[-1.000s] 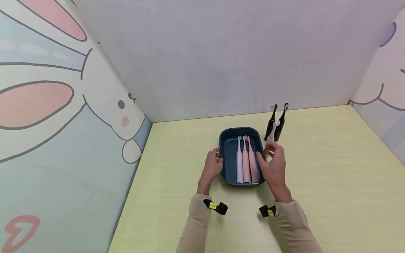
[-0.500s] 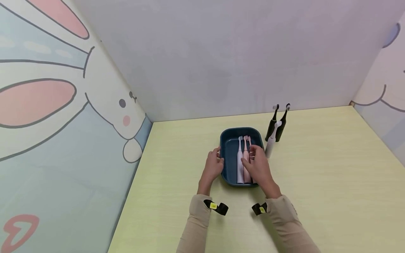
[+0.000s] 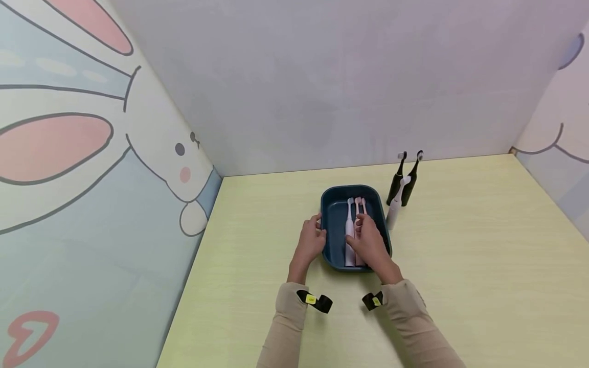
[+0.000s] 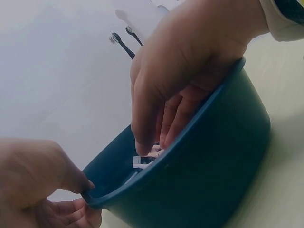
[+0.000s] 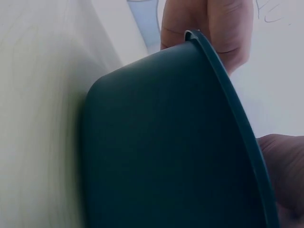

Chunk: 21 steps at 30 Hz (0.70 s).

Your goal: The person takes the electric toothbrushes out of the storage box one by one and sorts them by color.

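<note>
A dark blue plastic basin [image 3: 333,250] stands on the table. My left hand [image 3: 310,240] pinches its left rim, thumb inside and fingers outside, as the left wrist view shows. In the basin lie a white electric toothbrush [image 3: 349,227], a pink one [image 3: 360,260] and another pink one [image 3: 364,204], side by side with heads to the back. My right hand [image 3: 370,243] reaches over the right side into the basin, above the toothbrushes, fingers pointing down with thumb apart. It covers much of the pink handles; whether it touches one is hidden.
Right of the basin a white electric toothbrush [image 3: 394,210] stands upright. Behind it stand a black one [image 3: 394,188] and another black one [image 3: 409,189]. The pale wooden table [image 3: 483,245] meets a plain wall [image 3: 340,102] at the back.
My right hand has let go of the white toothbrush, now standing by the black ones, and moved left into the basin over the toothbrushes. The left hand stays on the rim.
</note>
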Motion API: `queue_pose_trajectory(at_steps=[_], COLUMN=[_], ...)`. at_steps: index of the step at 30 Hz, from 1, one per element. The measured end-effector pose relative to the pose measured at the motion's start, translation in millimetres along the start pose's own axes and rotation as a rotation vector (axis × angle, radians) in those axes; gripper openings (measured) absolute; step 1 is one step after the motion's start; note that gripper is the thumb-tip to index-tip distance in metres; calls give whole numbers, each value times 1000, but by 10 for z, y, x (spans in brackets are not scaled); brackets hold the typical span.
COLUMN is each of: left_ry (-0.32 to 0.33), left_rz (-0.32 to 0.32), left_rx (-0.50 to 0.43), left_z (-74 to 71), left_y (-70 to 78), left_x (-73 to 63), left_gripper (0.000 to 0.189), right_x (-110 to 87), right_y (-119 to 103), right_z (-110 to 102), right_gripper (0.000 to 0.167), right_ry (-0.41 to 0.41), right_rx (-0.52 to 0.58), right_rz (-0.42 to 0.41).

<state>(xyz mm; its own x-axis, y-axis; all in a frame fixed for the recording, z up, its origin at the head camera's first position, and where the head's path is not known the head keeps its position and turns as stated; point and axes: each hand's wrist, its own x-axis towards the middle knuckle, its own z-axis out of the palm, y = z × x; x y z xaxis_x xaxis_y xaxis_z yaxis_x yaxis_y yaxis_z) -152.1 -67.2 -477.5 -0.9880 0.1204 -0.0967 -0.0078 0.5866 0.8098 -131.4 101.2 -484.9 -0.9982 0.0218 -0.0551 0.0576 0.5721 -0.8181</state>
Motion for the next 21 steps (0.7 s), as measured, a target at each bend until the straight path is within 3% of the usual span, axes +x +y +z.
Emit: queue_pose_trajectory(at_steps=[7,16,21], left_ry=[-2,-1,1], left_rz=[1,7,5], left_rx=[4,12,18], left_z=[13,6,5], left_y=[-4,-1,-7], left_x=[5,20,25], left_gripper=[48,48,48], right_x=[33,46,78], right_y=[-3,-47,-68], right_z=[41,71,120], right_gripper=[63,58,60], right_ry=[-49,-42,-69], right_rx=[-51,-100,-143], right_rz=[5,-53,-34])
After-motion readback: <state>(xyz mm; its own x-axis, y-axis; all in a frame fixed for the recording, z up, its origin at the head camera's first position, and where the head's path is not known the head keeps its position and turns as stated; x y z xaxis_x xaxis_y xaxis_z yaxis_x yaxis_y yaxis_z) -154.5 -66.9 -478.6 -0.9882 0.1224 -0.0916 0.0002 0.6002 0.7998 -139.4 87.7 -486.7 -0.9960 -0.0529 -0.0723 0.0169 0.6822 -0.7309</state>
